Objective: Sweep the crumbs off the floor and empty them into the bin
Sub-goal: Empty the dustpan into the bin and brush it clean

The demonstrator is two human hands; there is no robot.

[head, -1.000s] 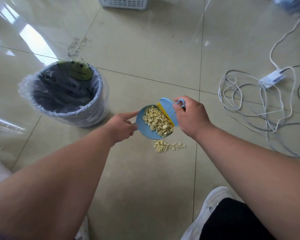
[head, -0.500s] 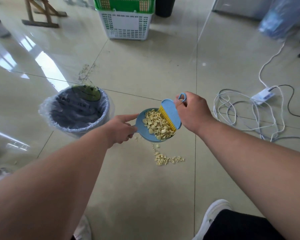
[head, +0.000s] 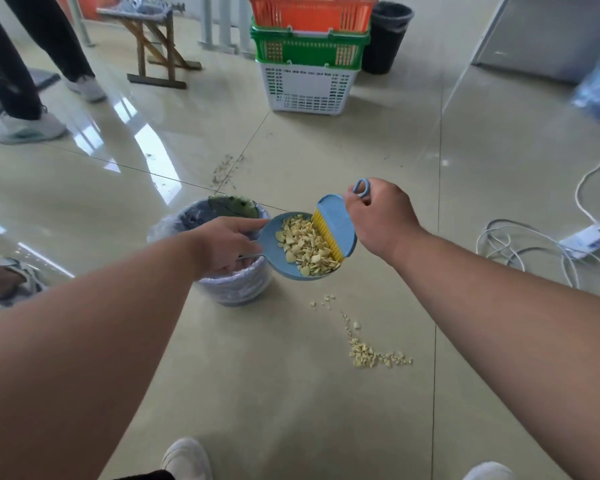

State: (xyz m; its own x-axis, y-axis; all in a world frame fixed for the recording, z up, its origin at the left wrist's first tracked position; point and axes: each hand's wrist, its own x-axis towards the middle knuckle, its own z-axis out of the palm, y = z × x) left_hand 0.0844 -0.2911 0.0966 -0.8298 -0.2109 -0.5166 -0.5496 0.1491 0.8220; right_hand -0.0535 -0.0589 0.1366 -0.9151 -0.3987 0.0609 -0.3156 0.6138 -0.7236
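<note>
Holding loaded dustpan [head: 274,242] beside bin [head: 229,289]

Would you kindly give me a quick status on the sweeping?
Left hand grips loaded dustpan beside bin. Right hand holds brush on it. Crumbs remain on floor. Nothing blocking.

Left hand [head: 224,247] grips blue dustpan [head: 274,244] by its handle, pan held above the bin [head: 229,289] rim. Pan loaded with yellow crumbs [head: 303,245]. Right hand [head: 383,218] holds brush [head: 338,226], yellow bristles resting against the crumbs in the pan. More crumbs [head: 368,355] lie on floor [head: 291,393] just right of bin. Cables [head: 520,251] far right.
</note>
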